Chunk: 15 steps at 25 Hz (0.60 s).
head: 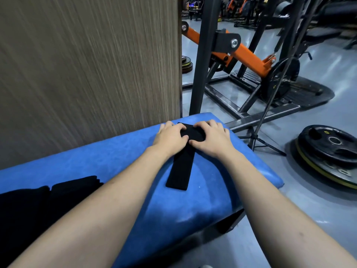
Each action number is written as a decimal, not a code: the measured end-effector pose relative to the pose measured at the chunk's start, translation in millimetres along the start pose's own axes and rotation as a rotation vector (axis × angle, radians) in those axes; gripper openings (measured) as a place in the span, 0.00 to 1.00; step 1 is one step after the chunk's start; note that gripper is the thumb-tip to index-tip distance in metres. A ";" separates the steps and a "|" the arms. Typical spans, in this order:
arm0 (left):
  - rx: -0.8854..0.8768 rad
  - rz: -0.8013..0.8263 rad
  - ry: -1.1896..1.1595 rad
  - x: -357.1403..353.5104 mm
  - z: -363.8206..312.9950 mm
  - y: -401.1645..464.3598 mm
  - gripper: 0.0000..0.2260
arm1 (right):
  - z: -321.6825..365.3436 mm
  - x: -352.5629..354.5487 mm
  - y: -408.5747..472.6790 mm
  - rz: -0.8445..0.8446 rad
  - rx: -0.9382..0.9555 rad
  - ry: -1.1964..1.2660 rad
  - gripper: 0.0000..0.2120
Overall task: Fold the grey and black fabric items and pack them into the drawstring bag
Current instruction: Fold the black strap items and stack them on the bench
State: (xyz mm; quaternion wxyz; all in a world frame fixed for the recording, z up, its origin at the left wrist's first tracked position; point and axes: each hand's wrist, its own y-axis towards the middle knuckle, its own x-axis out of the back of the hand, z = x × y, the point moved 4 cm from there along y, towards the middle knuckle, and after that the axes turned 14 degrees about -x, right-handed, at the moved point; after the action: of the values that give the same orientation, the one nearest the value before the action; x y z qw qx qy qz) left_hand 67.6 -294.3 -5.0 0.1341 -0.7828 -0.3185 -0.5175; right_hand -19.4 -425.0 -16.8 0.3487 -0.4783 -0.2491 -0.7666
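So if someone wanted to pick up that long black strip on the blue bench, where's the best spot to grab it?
Probably the free near end of the black strip. It lies flat on the blue bench, uncovered, while the left hand and right hand hold the far end. Come from above at the near side and pinch across its narrow width; fingers would span it easily.

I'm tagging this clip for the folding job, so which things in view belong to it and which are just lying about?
Part of the job:
- black fabric strip, far end gripped by the left hand and right hand
- black fabric pile at the near left
- blue bench they lie on

Lying about:
- weight plates on the floor
- orange machine arm
- wooden panel
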 end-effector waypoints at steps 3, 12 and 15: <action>0.041 -0.105 -0.193 0.2 2.5 -2.6 0.14 | 6.1 5.5 -5.5 0.015 0.020 0.018 0.23; -0.007 -0.445 -0.776 58.5 -18.8 -84.6 0.13 | 49.8 72.0 -83.0 0.034 0.291 0.470 0.20; -0.078 -0.521 -0.883 101.3 -31.0 -135.2 0.19 | 77.1 94.3 -127.4 0.036 0.368 0.571 0.23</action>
State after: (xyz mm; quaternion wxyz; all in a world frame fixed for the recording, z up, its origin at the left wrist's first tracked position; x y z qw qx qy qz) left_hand -14.6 -171.6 82.8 -0.1761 -0.8257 -0.5098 -0.1653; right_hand -102.9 -317.2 94.8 0.4983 -0.1776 -0.2670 -0.8055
